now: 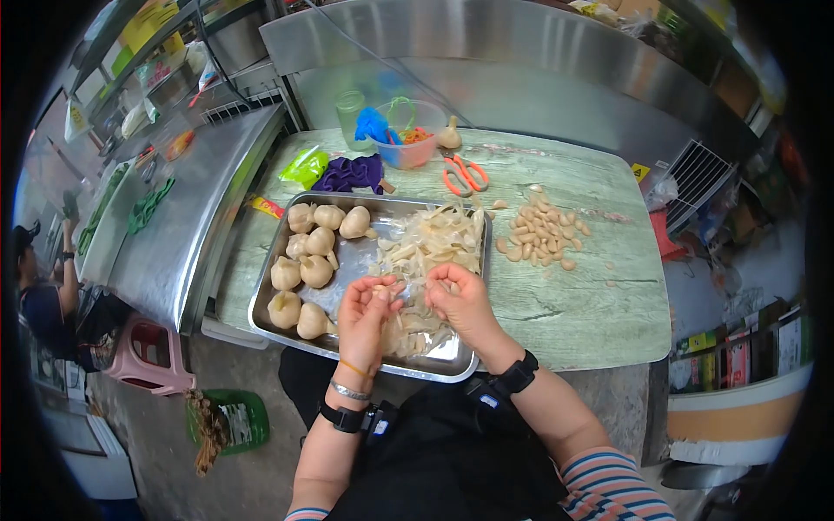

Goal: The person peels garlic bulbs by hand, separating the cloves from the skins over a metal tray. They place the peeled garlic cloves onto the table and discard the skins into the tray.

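Note:
Over the front of a metal tray [261, 300], my left hand [369, 311] has its fingers closed around a small pale piece that looks like garlic. Just to its right, my right hand [456, 298] is pinched, and what its fingertips hold is too small to make out. Several whole garlic bulbs [318, 271] lie in the tray's left side. A heap of papery garlic skins [434, 239] fills the right side and continues beneath my hands. Peeled garlic cloves [543, 230] form a loose pile on the green table [591, 313], right of the tray.
Orange-handled scissors [466, 175], a clear plastic bowl [413, 152], a single bulb [450, 135], a glass [350, 117] and a purple cloth [349, 174] lie behind the tray. A green basket [239, 421] stands on the floor. Another person [52, 295] is at far left.

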Available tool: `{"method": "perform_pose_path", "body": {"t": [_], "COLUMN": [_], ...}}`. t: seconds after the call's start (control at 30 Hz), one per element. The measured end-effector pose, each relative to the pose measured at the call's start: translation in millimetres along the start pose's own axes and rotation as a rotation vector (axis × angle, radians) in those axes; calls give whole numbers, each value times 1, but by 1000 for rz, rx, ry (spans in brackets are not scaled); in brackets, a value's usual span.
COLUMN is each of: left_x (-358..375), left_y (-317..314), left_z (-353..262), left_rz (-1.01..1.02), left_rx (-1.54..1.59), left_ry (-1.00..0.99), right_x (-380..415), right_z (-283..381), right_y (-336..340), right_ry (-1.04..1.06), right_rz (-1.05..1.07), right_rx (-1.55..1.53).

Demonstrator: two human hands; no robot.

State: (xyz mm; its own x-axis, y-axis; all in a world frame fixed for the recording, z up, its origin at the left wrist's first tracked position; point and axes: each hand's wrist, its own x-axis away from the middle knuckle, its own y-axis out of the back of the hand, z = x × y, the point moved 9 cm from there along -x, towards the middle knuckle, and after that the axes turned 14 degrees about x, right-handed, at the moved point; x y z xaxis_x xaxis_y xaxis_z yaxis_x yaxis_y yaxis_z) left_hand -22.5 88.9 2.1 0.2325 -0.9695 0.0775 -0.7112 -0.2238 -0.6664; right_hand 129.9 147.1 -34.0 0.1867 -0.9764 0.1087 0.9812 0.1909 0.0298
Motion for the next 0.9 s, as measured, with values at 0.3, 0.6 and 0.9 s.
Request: {"method": "perform_pose_path", "body": {"t": [0.3, 0.6, 0.9], "left_x": [-4, -1, -1], "left_y": [19, 5, 11], "left_z": [-12, -5, -15], "left_rz": [-69, 31, -18], "left_rx": [-4, -131, -143], "left_ry": [-202, -149, -218], "right_x": [4, 37, 36], "right_z": [8, 73, 76], "right_y": [-4, -27, -22], "right_ry": [-11, 609, 530], "right_rz": [96, 7, -102], "right_rx": [-44, 601, 699]}}
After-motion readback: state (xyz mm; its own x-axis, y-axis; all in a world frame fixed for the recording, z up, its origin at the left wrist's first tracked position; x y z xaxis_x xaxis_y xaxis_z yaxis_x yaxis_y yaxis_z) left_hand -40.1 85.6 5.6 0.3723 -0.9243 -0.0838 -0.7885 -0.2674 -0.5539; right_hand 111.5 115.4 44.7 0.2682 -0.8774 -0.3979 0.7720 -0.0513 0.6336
